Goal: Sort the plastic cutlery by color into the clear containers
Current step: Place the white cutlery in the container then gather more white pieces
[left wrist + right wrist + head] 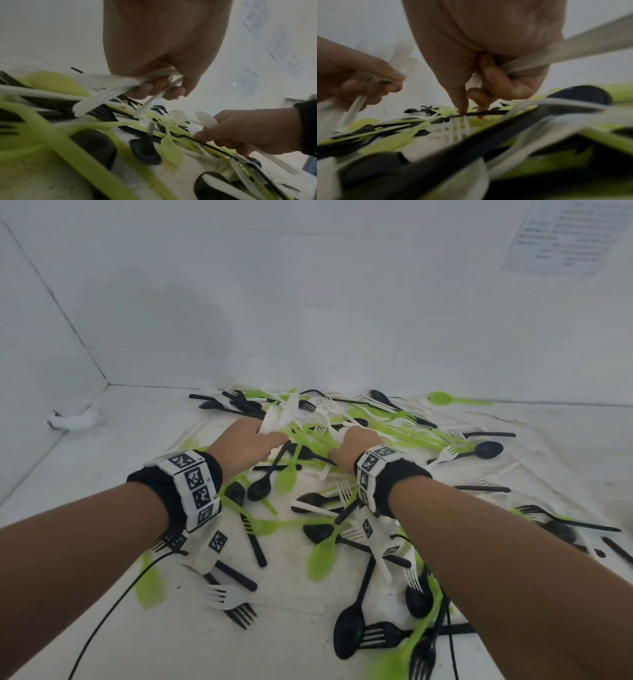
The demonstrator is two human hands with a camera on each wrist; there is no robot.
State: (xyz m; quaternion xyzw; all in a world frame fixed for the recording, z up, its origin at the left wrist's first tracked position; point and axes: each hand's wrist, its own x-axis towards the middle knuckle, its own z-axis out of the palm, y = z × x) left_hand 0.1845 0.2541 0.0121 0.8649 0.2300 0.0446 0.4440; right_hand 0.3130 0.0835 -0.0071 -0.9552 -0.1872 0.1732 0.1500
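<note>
The step in hand looks like gathering the white pieces out of the mixed pile (342, 474) — no clear container shows in any view, so the drop-off cannot be placed.

The left hand (248, 445) is clenched round a bunch of white cutlery (109, 86); the pieces fan out from the fist toward 1 o'clock in the head view. The right hand (356, 443) grips a white spoon (207, 120) under its curled outer fingers, handle trailing back past the wrist. Its thumb (461, 100) and forefinger reach down to a thin black handle (488, 112) that crosses over a white fork (455, 127). The fingertips seem to touch that handle; whether they pinch it or only nudge it aside I cannot tell.

My guess is the fork is the target. The next move calls for clearing the black handle off it, then lifting it by the neck without loosening the spoon already held.

The pile lies on a white cloth (534, 433), spread from 12 o'clock at the wall down to 5 o'clock by the right forearm. Forks and spoons — lime green, black and white — lie crossed and tangled, thin and light, so one piece pulled will likely drag its neighbours.
</note>
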